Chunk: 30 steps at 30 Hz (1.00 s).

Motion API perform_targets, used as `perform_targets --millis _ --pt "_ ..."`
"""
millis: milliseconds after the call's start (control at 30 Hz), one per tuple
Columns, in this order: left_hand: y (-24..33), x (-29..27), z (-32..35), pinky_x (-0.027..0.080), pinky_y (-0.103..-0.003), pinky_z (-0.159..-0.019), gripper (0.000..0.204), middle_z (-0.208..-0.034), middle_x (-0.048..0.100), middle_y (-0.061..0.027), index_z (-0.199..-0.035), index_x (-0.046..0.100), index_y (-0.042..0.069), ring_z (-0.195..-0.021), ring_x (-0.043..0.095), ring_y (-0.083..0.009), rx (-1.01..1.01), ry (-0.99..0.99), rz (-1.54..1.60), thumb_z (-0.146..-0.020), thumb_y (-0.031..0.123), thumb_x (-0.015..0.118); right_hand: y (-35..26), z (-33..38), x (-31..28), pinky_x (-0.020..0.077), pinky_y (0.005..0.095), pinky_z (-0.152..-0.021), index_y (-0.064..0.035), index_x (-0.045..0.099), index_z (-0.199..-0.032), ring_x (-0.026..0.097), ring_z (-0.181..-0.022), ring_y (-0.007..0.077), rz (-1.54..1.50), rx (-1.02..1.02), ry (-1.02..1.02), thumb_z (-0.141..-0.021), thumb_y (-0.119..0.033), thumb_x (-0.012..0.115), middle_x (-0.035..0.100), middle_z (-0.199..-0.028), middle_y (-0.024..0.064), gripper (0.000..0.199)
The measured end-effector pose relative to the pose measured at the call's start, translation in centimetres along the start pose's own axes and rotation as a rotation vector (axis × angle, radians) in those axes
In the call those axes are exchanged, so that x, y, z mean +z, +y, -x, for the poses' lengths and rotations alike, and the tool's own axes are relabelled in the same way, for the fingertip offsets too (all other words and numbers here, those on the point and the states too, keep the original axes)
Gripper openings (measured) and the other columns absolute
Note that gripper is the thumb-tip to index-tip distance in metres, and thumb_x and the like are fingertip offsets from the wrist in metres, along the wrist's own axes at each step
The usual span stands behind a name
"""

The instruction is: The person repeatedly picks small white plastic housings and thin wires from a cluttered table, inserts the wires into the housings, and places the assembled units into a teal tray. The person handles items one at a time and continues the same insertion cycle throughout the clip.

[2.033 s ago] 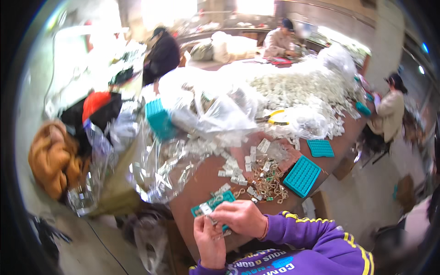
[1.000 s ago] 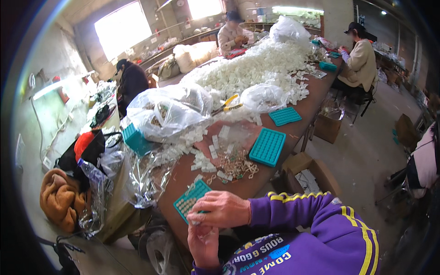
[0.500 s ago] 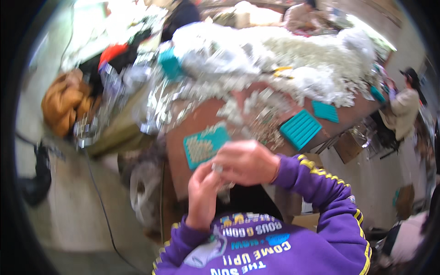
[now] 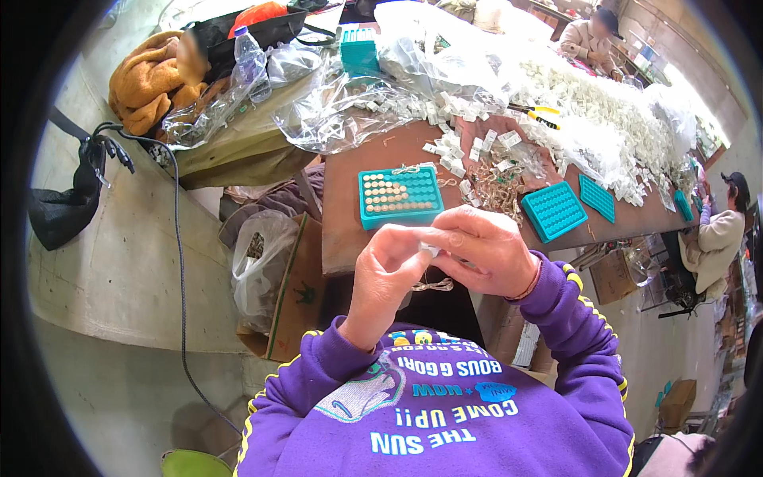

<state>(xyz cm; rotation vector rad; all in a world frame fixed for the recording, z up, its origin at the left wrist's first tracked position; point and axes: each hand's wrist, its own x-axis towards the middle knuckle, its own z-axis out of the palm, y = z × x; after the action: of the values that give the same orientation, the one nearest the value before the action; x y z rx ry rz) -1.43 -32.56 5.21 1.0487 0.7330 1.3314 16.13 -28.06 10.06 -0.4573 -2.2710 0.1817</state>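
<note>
The left hand (image 4: 388, 269) and right hand (image 4: 494, 253) pinch a small white piece (image 4: 430, 250) between their fingertips. A teal tray (image 4: 400, 219), partly filled with round pieces (image 4: 385, 197), lies just beyond on the desk (image 4: 343, 171).

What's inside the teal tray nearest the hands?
Round pale pieces sit in left and near cells of the tray; its far right shows bare teal. A cord lies over the far edge; what pieces and cord cover is hidden.
</note>
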Motion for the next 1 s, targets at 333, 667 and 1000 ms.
perform_targets --millis 333,667,1000 --pt "-0.6 -0.6 -0.4 0.050 -0.026 -0.083 0.009 -0.102 0.063 -0.0025 -0.104 0.058 0.005 -0.093 0.061 -0.0088 -0.057 -0.015 0.174 -0.095 0.008 0.057 1.3 -0.4 0.9 0.0504 0.0336 -0.052 -0.0030 0.064 -0.098 0.060 -0.063 0.0223 0.081 -0.113 -0.078 -0.072 -0.005 0.070 0.052 -0.079 0.0057 0.027" --pt "-2.2 -1.7 -1.5 0.051 -0.028 -0.079 0.022 -0.101 0.061 -0.0051 -0.117 0.055 0.002 -0.083 0.059 -0.0098 -0.302 -0.090 0.712 -0.101 0.017 0.052 2.5 1.6 4.3 0.0497 0.0311 -0.050 -0.0023 0.068 -0.096 0.062 -0.058 0.0211 0.195 0.005 0.153 -0.069 -0.005 0.073 0.061 -0.078 0.0066 0.028" --pt "-4.6 -3.9 -2.6 0.055 -0.038 -0.082 0.024 -0.105 0.063 -0.0114 -0.119 0.056 0.003 -0.099 0.064 -0.0246 -0.273 0.053 0.704 -0.097 0.012 0.056 3.3 3.6 4.8 0.0564 0.0355 -0.072 -0.0029 0.070 -0.104 0.069 -0.083 0.0280 0.131 0.261 0.194 -0.075 -0.005 0.074 0.069 -0.095 0.0116 0.030"
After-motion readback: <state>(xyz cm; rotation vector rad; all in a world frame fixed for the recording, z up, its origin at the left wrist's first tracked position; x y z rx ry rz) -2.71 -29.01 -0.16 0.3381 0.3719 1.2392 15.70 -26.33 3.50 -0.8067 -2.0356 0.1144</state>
